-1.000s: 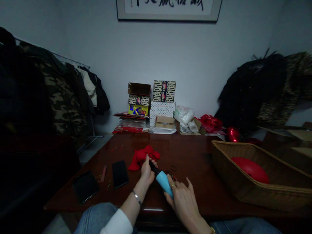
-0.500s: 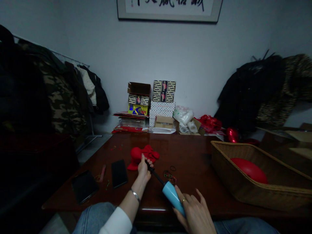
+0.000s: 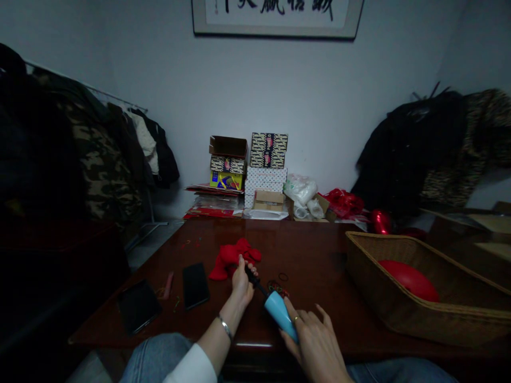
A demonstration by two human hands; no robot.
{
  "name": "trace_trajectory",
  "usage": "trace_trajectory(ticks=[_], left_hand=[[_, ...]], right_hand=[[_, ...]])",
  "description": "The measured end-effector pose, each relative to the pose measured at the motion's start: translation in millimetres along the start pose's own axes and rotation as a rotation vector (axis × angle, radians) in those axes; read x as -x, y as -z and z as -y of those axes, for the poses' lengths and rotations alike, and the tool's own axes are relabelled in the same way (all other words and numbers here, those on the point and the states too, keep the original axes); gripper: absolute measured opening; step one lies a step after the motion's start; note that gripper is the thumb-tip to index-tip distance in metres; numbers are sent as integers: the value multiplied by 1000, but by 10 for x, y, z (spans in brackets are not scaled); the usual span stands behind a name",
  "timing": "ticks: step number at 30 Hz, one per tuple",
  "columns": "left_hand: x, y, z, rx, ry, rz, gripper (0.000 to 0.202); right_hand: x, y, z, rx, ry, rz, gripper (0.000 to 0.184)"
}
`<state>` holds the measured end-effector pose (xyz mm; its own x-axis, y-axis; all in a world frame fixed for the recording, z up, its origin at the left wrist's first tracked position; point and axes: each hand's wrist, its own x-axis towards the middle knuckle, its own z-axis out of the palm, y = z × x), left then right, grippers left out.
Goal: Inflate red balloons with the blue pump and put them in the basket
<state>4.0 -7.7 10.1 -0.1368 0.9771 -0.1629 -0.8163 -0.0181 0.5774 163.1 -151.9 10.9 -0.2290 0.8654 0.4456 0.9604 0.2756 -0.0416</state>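
Observation:
My left hand [image 3: 241, 280] is closed around the black nozzle end of a hand pump, holding a red balloon [image 3: 231, 257] that lies limp on the table against it. The pump's light blue barrel [image 3: 280, 315] slants toward me, and my right hand [image 3: 315, 340] grips its near end with the fingers partly spread. A short length of black rod shows between nozzle and barrel.
Two dark phones [image 3: 195, 285] lie left of my hands, small rubber bands [image 3: 277, 287] just beyond the pump. A wicker basket [image 3: 399, 311] at right holds an inflated red balloon [image 3: 408, 277]. Boxes [image 3: 268, 159] and bags are stacked at the table's far edge by the wall.
The pump was pulled out half a second ago, with my right hand drawn toward me. Now the barrel has slid forward again toward my left hand, shortening the rod.

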Motion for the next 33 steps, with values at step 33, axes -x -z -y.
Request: trace_trajectory(ticks=[33], left_hand=[[-200, 80, -155, -8, -64, -99, 26]], right_hand=[[203, -56, -140, 19, 83, -81, 58]])
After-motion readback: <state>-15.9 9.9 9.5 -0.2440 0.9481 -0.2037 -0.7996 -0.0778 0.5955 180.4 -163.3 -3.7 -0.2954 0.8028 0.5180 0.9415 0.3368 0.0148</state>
